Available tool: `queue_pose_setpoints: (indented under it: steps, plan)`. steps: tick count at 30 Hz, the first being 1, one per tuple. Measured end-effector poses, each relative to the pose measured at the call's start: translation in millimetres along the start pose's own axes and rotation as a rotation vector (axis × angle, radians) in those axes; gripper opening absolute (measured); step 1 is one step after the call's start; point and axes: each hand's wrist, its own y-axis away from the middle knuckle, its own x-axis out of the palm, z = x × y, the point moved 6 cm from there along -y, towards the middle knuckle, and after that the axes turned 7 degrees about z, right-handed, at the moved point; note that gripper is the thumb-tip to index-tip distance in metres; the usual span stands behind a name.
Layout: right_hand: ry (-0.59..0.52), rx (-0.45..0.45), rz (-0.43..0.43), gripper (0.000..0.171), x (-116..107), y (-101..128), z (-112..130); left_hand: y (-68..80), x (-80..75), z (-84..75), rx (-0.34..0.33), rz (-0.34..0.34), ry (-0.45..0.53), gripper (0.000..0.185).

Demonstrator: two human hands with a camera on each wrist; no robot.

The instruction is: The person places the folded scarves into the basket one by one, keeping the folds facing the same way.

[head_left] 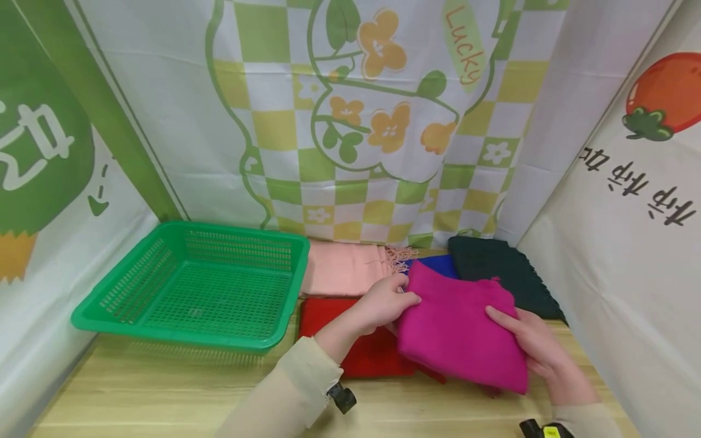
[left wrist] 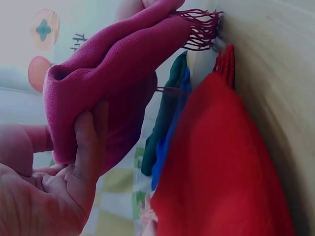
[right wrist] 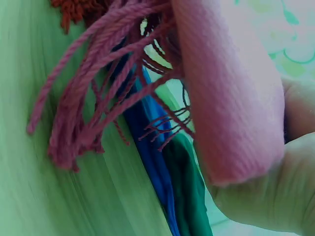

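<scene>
1. Magenta scarf (head_left: 457,328), folded, centre-right of head view, held off the wooden table (head_left: 164,395) between both hands.
2. Left hand (head_left: 386,302): fingers and thumb pinch scarf's upper-left corner; left wrist view confirms thumb (left wrist: 87,147) pressed on the fold.
3. Right hand (head_left: 528,344): grips scarf's right edge, fingers on top, thumb hidden under.
4. Under/behind it: red scarf (head_left: 361,347), blue scarf (head_left: 438,266), dark green scarf (head_left: 506,274), pink scarf (head_left: 342,267).
5. Green basket (head_left: 109,304) at mid-left, well apart from hands.
</scene>
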Motion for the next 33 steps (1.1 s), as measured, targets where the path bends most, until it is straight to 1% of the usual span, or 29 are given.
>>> queue_pose_setpoints:
  steps: [4, 9, 16, 25, 33]
  plan:
    - [-0.016, -0.017, 0.009, 0.055, 9.9, -4.7, 4.2, 4.5, -10.1, -3.8, 0.001, 0.0, 0.001, 0.016]
    - [-0.027, -0.033, 0.044, 0.055, 22.0, -11.3, 10.8, 10.8, -22.6, -7.6, 0.006, -0.004, 0.002, 0.014]
    - [-0.015, -0.044, 0.043, 0.057, 35.1, -20.1, 18.6, 21.0, -38.8, -12.0, -0.004, -0.02, -0.021, 0.019]
    - [-0.011, -0.073, 0.049, 0.051, 48.1, -27.8, 27.6, 33.8, -53.0, -18.8, -0.004, -0.058, -0.035, 0.026]
    - [-0.029, -0.097, 0.069, 0.042, 58.0, -32.7, 36.9, 43.0, -65.1, -25.4, 0.004, -0.09, -0.061, 0.022]
